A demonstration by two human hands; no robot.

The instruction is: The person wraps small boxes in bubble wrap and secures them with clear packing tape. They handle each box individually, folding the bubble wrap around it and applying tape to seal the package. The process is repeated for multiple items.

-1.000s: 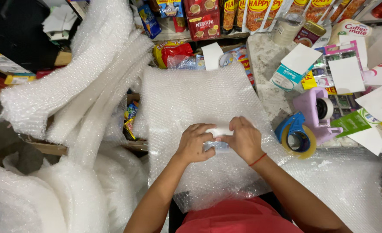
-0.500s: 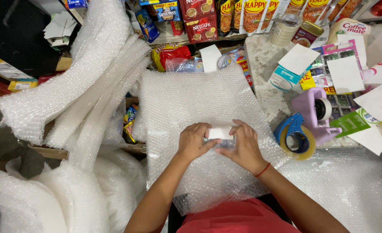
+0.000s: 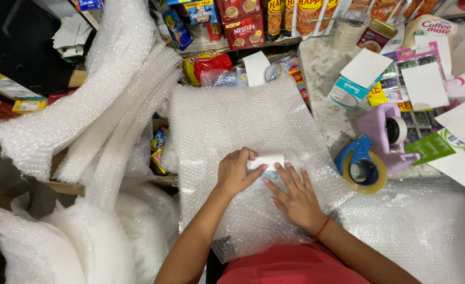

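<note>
Bubble wrap heaps (image 3: 85, 121) piled well left of the left hand (image 3: 235, 172). One small white box (image 3: 266, 160) on one spread bubble wrap sheet (image 3: 232, 115): left hand curled around its left end, right hand (image 3: 294, 195) open, fingers flat just below it. Marble table (image 3: 322, 68) beyond, cluttered (papers, packets). Right of right hand: one blue tape dispenser (image 3: 362, 169), one purple one (image 3: 387, 134).

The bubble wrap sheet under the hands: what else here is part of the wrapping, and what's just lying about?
In use:
- bubble wrap sheet, spread flat
- small white box, on the sheet
- left hand, gripping the box
- right hand, fingers flat beside the box

Lying about:
- blue tape dispenser
- purple tape dispenser
- loose bubble wrap rolls
- white cards
- food packets
</note>
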